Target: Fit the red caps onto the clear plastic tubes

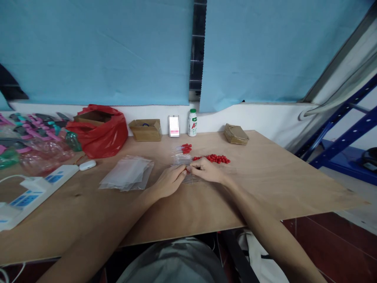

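My left hand (171,181) and my right hand (207,169) meet near the middle of the table, fingertips pinched together. A hint of red shows between the fingers, but the small piece they hold is mostly hidden. Thin clear tubes (182,160) lie in a row just behind and beneath the fingertips. Beyond them are several tubes fitted with red caps (186,148), side by side. A loose pile of small red caps (218,158) spreads behind my right hand, which partly covers its near edge.
Clear plastic bags (126,173) lie to the left, near a white power strip (44,192). Along the back stand a red plastic bag (103,135), an open cardboard box (145,131), a phone (174,125), a white bottle (192,124) and a brown package (236,133). Spray bottles (38,145) crowd the far left.
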`<state>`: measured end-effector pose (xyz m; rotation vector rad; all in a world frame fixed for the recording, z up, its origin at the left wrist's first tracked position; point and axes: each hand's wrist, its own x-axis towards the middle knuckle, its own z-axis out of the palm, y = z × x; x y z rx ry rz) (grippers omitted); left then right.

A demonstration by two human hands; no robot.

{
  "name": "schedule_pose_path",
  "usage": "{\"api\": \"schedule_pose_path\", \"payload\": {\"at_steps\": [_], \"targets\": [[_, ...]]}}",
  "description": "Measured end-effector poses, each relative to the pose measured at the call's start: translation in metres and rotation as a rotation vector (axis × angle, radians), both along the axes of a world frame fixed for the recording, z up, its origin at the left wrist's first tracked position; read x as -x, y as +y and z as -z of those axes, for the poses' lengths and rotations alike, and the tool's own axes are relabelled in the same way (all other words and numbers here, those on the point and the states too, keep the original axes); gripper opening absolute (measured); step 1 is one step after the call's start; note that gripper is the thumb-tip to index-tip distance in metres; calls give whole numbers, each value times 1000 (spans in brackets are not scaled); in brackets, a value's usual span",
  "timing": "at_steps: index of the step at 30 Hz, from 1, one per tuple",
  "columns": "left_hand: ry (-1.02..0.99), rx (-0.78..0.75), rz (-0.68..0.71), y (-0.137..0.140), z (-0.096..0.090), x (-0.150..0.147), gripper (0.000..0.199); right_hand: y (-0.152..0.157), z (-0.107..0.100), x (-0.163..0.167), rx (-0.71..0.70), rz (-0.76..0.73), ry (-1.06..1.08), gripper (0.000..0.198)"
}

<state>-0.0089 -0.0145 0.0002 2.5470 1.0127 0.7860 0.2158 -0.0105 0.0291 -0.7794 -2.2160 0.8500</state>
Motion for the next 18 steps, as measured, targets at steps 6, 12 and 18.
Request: {"api": "schedule_pose_path", "payload": {"at_steps": [6, 12, 18], "targets": [[13, -135, -63, -3, -8, -3, 23, -1, 8, 12, 29, 188, 54, 58], [79, -208, -122, -5, -9, -1, 23, 2, 15, 19, 80, 173, 137, 54], [100, -128, -91, 1, 1, 2, 19, 1, 15, 19, 47, 116, 96, 48]]}}
